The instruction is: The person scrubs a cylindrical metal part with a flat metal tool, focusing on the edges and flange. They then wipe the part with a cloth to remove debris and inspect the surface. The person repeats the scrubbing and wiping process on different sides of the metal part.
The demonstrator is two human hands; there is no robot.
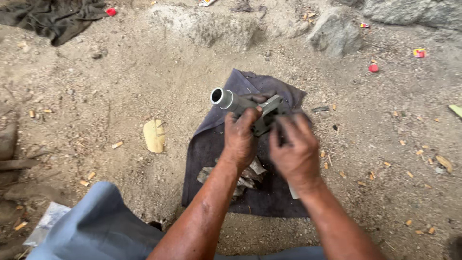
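My left hand [240, 137] grips a grey metal part with a round tube end [222, 97] that points up and to the left. My right hand [294, 147] is pressed against the right side of the same part, its fingers curled and blurred, so what they touch is hidden. Both hands hover over a dark purple-grey cloth [216, 144] spread on the sandy ground. Under my left wrist, several flat metal pieces [250, 174] lie on the cloth.
A yellow leaf-like scrap [154, 135] lies left of the cloth. Rocks [334, 33] sit at the back, a dark rag [53, 17] at the top left, small red caps [373, 68] around. My grey-clad knee [96, 226] is at the bottom left.
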